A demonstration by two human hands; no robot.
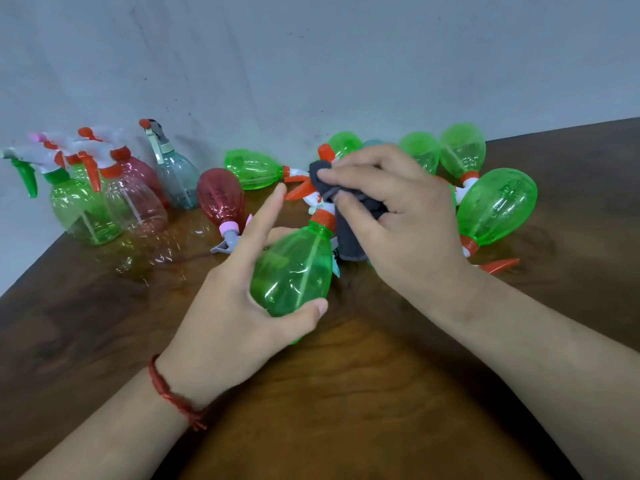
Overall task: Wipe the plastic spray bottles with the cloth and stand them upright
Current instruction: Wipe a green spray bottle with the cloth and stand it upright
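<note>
**Wiping the trigger head of a green spray bottle over a wooden table**

At the far left, a cluster of upright spray bottles is standing by the wall, green, clear and red, with white and orange trigger heads; a grey-blue bottle is standing upright just beside them; judging by their position, these are the finished ones. Next, a red bottle with a pink collar is lying on its side on the wooden table; a green one is lying behind it.

In the centre, the left hand is gripping a green spray bottle by its rounded body; the thumb is curling over the base, the forefinger is sticking out straight, the other fingers are hidden underneath; the bottle is tilting with its head pointing away from the person.

The right hand is pinching a dark grey cloth, fingers and thumb curling round it, and pressing it against the bottle's orange collar and trigger head.

At the right, a heap of green bottles is lying on their sides, touching one another; these appear to be waiting their turn.

The step in hand seems to be wiping the head; the next move probably calls for drawing the cloth down the body, turning the bottle in the left hand, then standing it on its base near the upright cluster.
</note>
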